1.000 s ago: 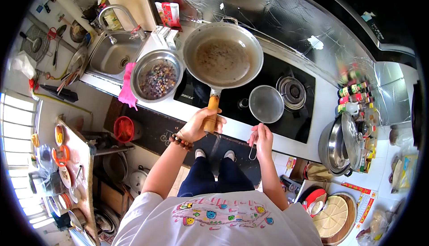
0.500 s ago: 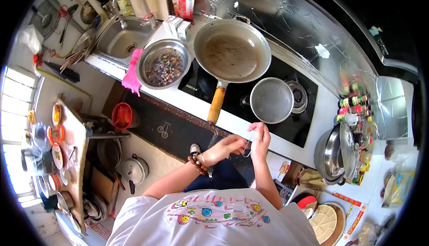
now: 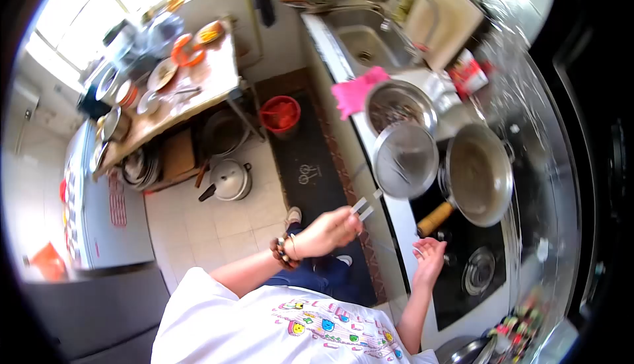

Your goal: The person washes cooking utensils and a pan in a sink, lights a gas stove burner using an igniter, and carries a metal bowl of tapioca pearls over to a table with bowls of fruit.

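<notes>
In the head view, my left hand [image 3: 329, 233], with bracelets at the wrist, is closed round the handle of a round grey strainer [image 3: 405, 160]. Its handle shows as two bright prongs beyond my fingers. The strainer hangs over the counter edge and covers the near side of a metal bowl [image 3: 400, 103] with small dark pieces in it. My right hand [image 3: 430, 258] holds nothing; its fingers are apart, slightly curled, just below the wooden handle [image 3: 436, 218] of a wok [image 3: 482, 178]. The wok stands on the black stove [image 3: 456, 285].
A pink cloth [image 3: 357, 91] lies beside the bowl, near the sink [image 3: 373, 43]. A red bucket [image 3: 280, 117] and a lidded pot [image 3: 230, 179] stand on the floor. On the left is a crowded table [image 3: 214, 73]. Bottles [image 3: 518, 334] line the lower right.
The view has turned left. My left hand has carried the strainer from over the stove to the bowl's edge. My right hand has come away from the handle and opened.
</notes>
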`<state>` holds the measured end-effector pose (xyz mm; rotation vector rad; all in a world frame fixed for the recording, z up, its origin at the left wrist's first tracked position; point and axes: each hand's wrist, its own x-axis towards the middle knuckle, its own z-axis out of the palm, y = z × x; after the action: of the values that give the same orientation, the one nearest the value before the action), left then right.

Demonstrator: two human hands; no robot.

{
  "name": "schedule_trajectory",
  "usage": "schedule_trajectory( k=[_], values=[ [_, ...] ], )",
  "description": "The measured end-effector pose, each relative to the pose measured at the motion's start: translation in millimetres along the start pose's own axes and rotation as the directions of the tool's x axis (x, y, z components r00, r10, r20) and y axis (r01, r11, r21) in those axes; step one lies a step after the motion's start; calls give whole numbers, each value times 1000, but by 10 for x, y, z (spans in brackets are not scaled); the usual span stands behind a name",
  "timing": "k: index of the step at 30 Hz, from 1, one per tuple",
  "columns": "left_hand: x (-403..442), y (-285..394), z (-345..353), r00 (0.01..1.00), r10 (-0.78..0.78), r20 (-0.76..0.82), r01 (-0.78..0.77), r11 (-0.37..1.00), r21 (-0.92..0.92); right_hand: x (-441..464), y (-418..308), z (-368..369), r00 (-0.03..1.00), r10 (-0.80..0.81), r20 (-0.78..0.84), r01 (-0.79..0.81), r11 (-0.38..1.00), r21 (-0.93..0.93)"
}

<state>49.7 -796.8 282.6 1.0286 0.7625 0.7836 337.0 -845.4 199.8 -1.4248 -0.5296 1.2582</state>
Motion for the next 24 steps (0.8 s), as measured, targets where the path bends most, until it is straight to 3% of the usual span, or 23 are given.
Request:
schedule_trajectory(
  k=[3, 5, 7, 9, 11, 13, 15, 17, 19, 21, 22, 24],
  values=[
    [-71, 211, -835, 912, 163, -375, -93, 976, 198, 296, -252, 315, 973, 189, 133, -224, 914, 340],
    [-142, 418, -1502, 768, 345, -540, -18, 853, 521, 386, -442, 667, 970, 239, 52, -234, 843, 484],
    [-184, 537, -2324, 616, 482, -623, 82, 747, 659, 637, -333, 585, 954, 177, 241, -299, 590, 750],
    [-195, 677, -3191, 466, 514, -720, 316, 663, 678, 748, -197, 406, 926, 19, 378, -329, 531, 781],
    [-108, 770, -4073, 366, 552, -750, 594, 482, 644, 659, -299, 535, 956, 17, 293, -256, 542, 801],
    [-10, 900, -4867, 355, 650, -672, 648, 348, 678, 605, -335, 689, 989, -3, 145, -111, 626, 772],
    [148, 1204, -5364, 305, 606, -735, 745, 329, 580, 641, -348, 849, 999, 29, 23, -37, 626, 779],
    [419, 1136, -6067, 270, 680, -681, 803, 231, 549, 804, -226, 578, 983, -53, 178, -97, 671, 735],
    [689, 1200, -6476, 214, 606, -766, 850, 271, 451, 969, -103, 243, 785, -142, 602, -432, 571, 698],
    [949, 1113, -6871, 160, 640, -752, 852, 295, 433, 794, -214, 315, 956, 42, 290, -258, 589, 766],
    [1062, 1093, -7006, 143, 588, -796, 854, 332, 399, 592, -377, 760, 994, 78, -72, -2, 690, 723],
    [1238, 1042, -7205, 142, 611, -778, 845, 335, 418, 469, -360, 907, 983, 7, -186, 125, 715, 688]
  ],
)
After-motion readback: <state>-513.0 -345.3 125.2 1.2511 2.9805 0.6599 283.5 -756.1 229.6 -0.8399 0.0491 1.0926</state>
